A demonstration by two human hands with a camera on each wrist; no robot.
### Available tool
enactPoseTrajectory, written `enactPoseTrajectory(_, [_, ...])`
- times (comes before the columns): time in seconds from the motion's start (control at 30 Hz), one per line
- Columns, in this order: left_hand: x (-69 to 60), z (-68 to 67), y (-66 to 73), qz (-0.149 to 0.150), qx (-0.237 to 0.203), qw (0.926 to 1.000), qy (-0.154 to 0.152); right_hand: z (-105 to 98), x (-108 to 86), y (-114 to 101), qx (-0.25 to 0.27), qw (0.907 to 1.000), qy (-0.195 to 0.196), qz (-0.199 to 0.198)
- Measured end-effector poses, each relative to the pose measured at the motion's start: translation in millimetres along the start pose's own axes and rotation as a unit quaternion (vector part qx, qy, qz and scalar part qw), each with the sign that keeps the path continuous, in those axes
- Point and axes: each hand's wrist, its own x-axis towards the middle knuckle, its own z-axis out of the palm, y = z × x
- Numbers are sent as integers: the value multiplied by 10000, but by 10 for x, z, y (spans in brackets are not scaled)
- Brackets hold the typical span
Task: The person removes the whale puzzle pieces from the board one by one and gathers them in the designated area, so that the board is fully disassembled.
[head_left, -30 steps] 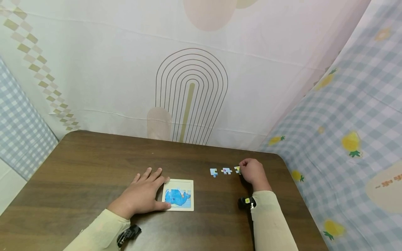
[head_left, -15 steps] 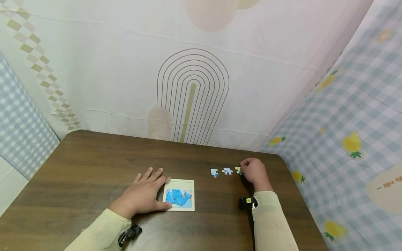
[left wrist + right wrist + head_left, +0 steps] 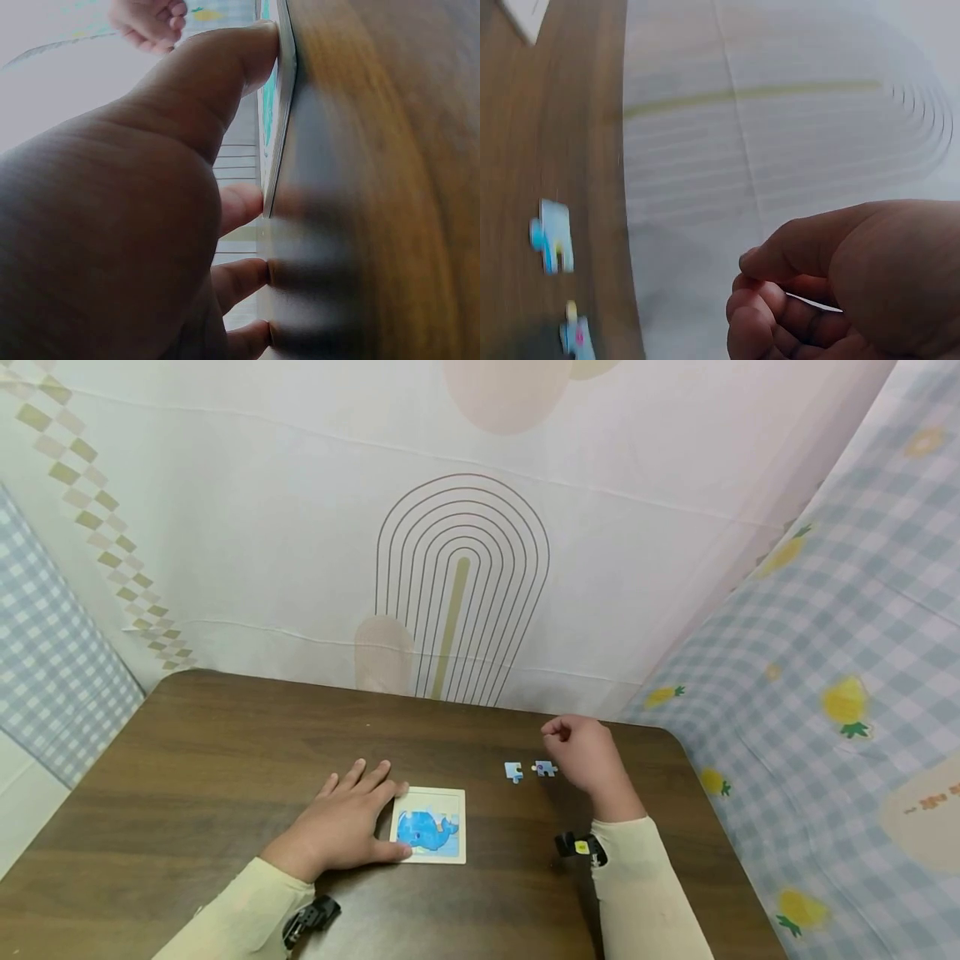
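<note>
A square whale puzzle in a pale frame (image 3: 429, 791) lies on the table; its upper part is bare. My left hand (image 3: 345, 822) rests at the frame's left side, fingers spread on the wood, thumb on the lower left corner. The left wrist view shows the thumb on the frame's edge (image 3: 283, 97). My right hand (image 3: 585, 756) is raised above the table, thumb and curled fingertips together; the right wrist view shows no piece between the fingers (image 3: 754, 304). Two puzzle pieces, a blue one (image 3: 513, 770) and a pale one (image 3: 545, 768), lie left of it.
The brown wooden table (image 3: 225, 760) has rounded far corners. A pale cloth wall (image 3: 300, 527) with printed arches stands behind it. Blue checked cloth (image 3: 780, 760) hangs along the right side, and more (image 3: 45, 610) on the left.
The right hand has lifted from the rightmost puzzle piece and shifted left. That piece is no longer visible; I cannot tell whether it is held or hidden under the hand. The left hand stays put.
</note>
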Motion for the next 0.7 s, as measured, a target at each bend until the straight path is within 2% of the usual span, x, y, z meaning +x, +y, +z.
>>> enactPoseTrajectory(0.3, [-13, -19, 12, -1, -23, 10000, -31, 233, -166, -534, 244, 9960, -565, -653])
enactPoseTrajectory(0.57, [-29, -43, 37, 31, -26, 10000, 1, 524, -261, -851, 191, 9848, -1208, -1234])
enactPoseTrajectory(0.7, [-26, -42, 39, 59, 11, 10000, 15, 648, -314, -967, 82, 9787, -1407, -1490])
